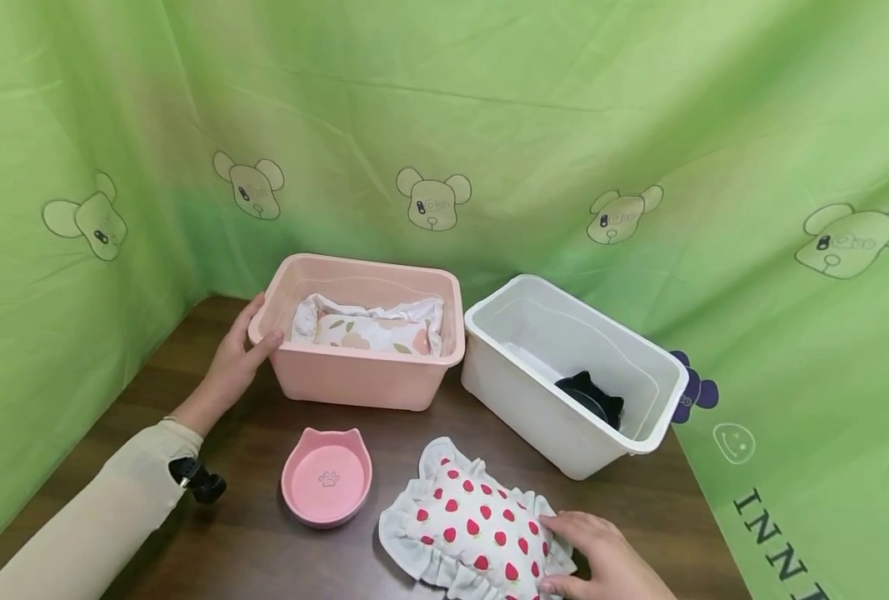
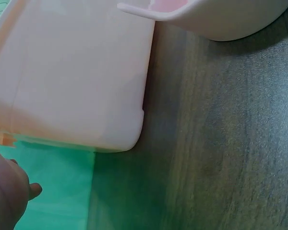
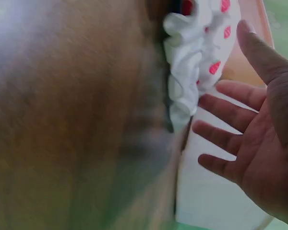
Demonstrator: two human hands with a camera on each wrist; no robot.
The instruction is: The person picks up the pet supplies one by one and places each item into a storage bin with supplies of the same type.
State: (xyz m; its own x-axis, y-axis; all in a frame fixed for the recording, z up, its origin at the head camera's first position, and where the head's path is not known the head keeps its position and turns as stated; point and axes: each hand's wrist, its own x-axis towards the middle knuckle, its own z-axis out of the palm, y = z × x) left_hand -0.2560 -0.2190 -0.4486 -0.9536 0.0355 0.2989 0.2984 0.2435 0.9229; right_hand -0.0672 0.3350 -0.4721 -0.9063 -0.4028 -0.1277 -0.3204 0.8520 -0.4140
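Observation:
My left hand holds the left rim of a pink plastic bin, thumb over the front corner. A floral cushion with white ruffled edging lies inside that bin. On the table, my right hand is at the right edge of a small white cushion printed with strawberries, which has a ruffled border. Its fingers are spread and fairly straight in the right wrist view, fingertips beside the ruffle. Left of this cushion sits a pink cat-eared bowl with a paw print.
A white bin stands at an angle right of the pink one, holding a black cat-eared bowl. Green curtain with printed bear heads hangs behind and at both sides of the brown wooden table.

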